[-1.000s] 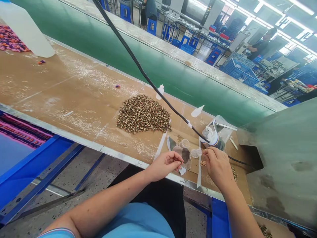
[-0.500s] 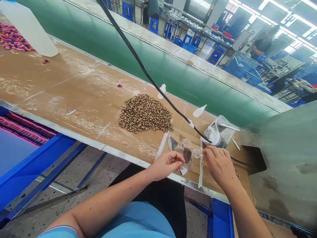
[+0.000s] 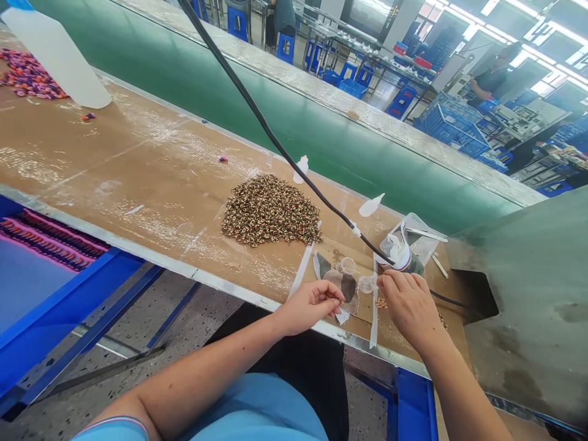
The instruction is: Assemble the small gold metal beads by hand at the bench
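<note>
Left hand pinching a small piece at the bench's near edge: that one looks unfinished. Your right hand hovers by the clear dish (fingertips hidden, grip unclear). The speckled pile: done or waiting, can't tell.

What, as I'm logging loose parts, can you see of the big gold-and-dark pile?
The pile is a broad, low mound of many small pieces, gold-toned and dark with flecks of red. They look shiny, perhaps metal; single shapes are hard to make out. It lies loose on the brown table covering. A small white bottle stands by its far right edge; contact is unclear.
</note>
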A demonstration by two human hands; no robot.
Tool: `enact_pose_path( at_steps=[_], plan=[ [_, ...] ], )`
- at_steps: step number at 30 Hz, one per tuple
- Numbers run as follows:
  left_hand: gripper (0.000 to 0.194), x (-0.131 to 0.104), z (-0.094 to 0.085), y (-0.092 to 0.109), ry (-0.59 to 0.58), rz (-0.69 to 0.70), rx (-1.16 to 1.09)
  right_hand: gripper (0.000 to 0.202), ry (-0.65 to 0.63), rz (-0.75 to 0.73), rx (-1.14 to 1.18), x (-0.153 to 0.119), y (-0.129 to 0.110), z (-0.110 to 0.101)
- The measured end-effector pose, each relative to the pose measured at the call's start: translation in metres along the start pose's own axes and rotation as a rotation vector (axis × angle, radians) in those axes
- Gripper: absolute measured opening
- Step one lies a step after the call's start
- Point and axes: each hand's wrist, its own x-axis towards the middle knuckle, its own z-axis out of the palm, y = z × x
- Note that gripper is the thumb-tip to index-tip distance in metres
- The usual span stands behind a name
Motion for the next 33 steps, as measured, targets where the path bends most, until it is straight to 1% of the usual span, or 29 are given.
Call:
enact_pose_path(
  at_steps=[5, 10, 15, 18, 21, 24, 26, 29, 33],
  plan=[
    [0.02, 0.0, 0.0, 0.0, 0.001, -0.004, -0.002, 0.021, -0.011, -0.02, 0.006, 0.001, 0.0, -0.002],
    [0.02, -0.001, 0.001, 0.001, 0.002, -0.005, 0.002, 0.021, 0.021, -0.027, -0.002, 0.002, 0.0, -0.003],
    [0.023, 0.0, 0.0, 0.001, 0.019, -0.007, -0.022, 0.022, 0.04, 0.024, 0.026, 0.0, 0.002, -0.005],
    [0.027, 0.0, -0.001, 0.0, 0.03, -0.004, -0.06, 0.022, 0.095, 0.076, 0.091, -0.002, -0.001, -0.007],
    [0.032, 0.001, -0.002, 0.0, 0.039, 0.0, -0.128, 0.021, 0.168, 0.169, 0.287, -0.004, -0.011, -0.009],
    [0.038, 0.001, -0.003, 0.0, 0.042, -0.001, -0.188, 0.018, 0.216, 0.258, 0.487, -0.005, -0.03, -0.01],
    [0.04, 0.002, -0.003, 0.0, 0.043, -0.005, -0.219, 0.017, 0.232, 0.29, 0.561, -0.004, -0.044, -0.01],
    [0.042, 0.001, -0.003, 0.002, 0.039, -0.02, -0.249, 0.013, 0.243, 0.294, 0.63, -0.001, -0.062, -0.009],
    [0.043, -0.001, -0.002, 0.007, 0.024, -0.061, -0.254, 0.011, 0.262, 0.27, 0.662, 0.003, -0.072, -0.006]
  ],
)
